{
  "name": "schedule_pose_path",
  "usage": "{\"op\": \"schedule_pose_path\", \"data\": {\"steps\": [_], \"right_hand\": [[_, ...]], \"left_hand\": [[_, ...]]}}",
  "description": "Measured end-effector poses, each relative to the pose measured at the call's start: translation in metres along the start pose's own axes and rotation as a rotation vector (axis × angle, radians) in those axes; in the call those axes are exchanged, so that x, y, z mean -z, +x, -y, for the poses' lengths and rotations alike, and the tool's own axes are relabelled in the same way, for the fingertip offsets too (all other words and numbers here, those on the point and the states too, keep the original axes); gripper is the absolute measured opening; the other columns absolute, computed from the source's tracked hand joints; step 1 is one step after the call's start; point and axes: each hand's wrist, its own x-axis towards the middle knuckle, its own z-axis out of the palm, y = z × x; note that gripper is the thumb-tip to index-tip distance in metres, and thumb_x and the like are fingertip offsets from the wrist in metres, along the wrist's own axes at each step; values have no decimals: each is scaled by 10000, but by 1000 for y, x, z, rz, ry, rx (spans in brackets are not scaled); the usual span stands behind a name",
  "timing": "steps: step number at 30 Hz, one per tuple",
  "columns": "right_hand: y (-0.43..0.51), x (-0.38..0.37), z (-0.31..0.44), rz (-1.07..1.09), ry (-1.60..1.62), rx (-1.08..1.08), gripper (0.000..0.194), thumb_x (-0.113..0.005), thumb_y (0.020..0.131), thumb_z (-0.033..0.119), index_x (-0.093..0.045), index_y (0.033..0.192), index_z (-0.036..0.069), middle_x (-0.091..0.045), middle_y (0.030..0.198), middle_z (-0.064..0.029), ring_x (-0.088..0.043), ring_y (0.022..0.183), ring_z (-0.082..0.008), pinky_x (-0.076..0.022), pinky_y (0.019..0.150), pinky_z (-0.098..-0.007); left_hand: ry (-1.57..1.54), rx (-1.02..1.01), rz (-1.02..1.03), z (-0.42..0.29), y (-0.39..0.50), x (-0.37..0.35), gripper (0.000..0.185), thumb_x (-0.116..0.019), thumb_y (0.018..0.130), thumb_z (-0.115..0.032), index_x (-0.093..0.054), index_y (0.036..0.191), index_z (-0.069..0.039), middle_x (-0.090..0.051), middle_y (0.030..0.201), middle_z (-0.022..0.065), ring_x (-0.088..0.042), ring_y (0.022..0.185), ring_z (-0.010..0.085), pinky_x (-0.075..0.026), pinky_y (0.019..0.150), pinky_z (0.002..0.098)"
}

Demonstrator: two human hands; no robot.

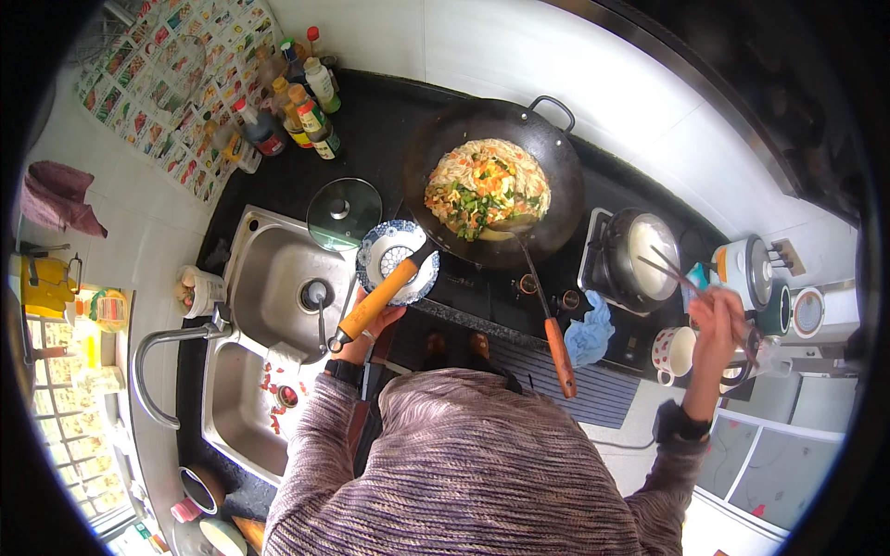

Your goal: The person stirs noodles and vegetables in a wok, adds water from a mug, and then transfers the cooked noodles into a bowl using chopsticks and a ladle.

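My left hand (379,323) holds a blue-and-white patterned bowl (389,242) by its near side; no food shows in it. Across the bowl, in my view, runs the yellow-orange handle (375,302) of a large black wok (567,181). Noodles mixed with chopped greens, carrot and egg (487,181) fill the wok's bottom. The head of a wooden-handled spatula or ladle (556,347) rests among them. Off to the right, my right hand (719,316) grips dark chopsticks (660,264), whose tips reach over a smaller pan (622,278) with whitish contents or a steamed lid.
Left of the bowl lie a glass lid (344,208) and a double steel sink (243,271). Sauce bottles (316,121) crowd the back corner. A blue cloth (589,333), a dotted mug (673,351) and a rice cooker (740,271) stand toward the right.
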Motion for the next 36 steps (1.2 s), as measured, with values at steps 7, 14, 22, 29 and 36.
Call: {"op": "schedule_pose_path", "data": {"steps": [7,14,22,29,36], "right_hand": [[49,-104,-14,224,-155,99,225,-565,977,197,-653,970,-11,-639,767,-52,-568,530,-99,-474,522,-215],[95,-177,-72,345,6,-95,402,-444,1018,377,-607,988,11,-638,773,-109,-641,562,-161,-537,488,-242],[134,-197,-127,570,-193,-135,295,-462,1018,314,-581,1086,53,-632,975,-107,-631,525,-132,-461,425,-191],[173,-215,-159,684,-194,-325,285,-458,1016,305,-570,1153,82,-644,1076,-109,-650,553,-144,-466,437,-194],[182,-237,-187,718,-85,-410,288,-475,1008,313,-586,1021,48,-665,894,-101,-660,576,-183,-508,474,-243]], "left_hand": [[52,-86,83,9,14,23,610,-335,1008,-517,-366,1434,-80,-500,1374,163,-514,1231,329,-437,1021,541],[177,30,-150,3,-1,25,677,-237,990,-595,-344,1456,-116,-495,1386,161,-528,1220,361,-537,867,560],[291,112,-440,-15,-80,-8,436,-479,832,55,-425,1255,-34,-581,1089,160,-658,880,326,-634,635,439],[397,131,-471,-20,-140,-51,608,-464,769,97,-390,1348,-74,-597,1108,146,-669,856,292,-634,606,414],[391,87,-449,-18,-167,-100,617,-492,740,68,-447,1345,-46,-638,1058,106,-677,793,233,-613,585,330]]}}
